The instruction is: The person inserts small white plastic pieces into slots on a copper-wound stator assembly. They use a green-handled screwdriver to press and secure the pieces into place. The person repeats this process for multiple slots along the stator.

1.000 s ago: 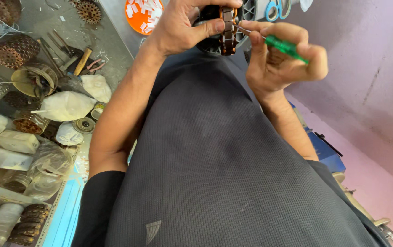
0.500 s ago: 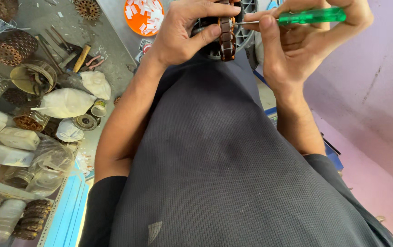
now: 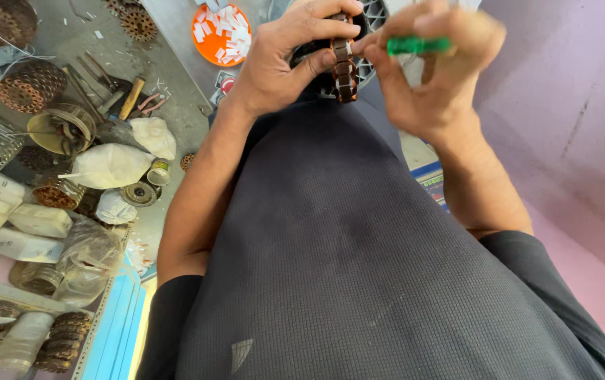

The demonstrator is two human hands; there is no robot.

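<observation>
1. Currently, the left hand [image 3: 281, 60] is closed around a dark, ribbed, ring-shaped metal part [image 3: 345, 70] with brown segments along its edge, held at the 12 o'clock position of the head view, above the person's dark shirt [image 3: 359, 267]. Thumb and fingers clamp it firmly.
2. The right hand [image 3: 436, 77] is pinched narrow around a green-handled tool [image 3: 418, 46], at 1 o'clock. The tip is hidden behind the fingers; I cannot tell whether it touches the part.
3. Change noted: compared with half a second ago, the green handle sits closer to the part and the right hand has curled over it. A second ago the tool pointed away to the right. Judgement: the tool is being brought to bear on the part's edge, so work on it is under way, not finished.
4. The part has stayed in the same grip throughout; only the tool hand has moved.
5. Surroundings: an orange dish [image 3: 221, 35] with white slips lies at 11 o'clock; a cluttered bench [image 3: 176, 105] with wound coils and white bags lies at 9 to 10 o'clock.
</observation>
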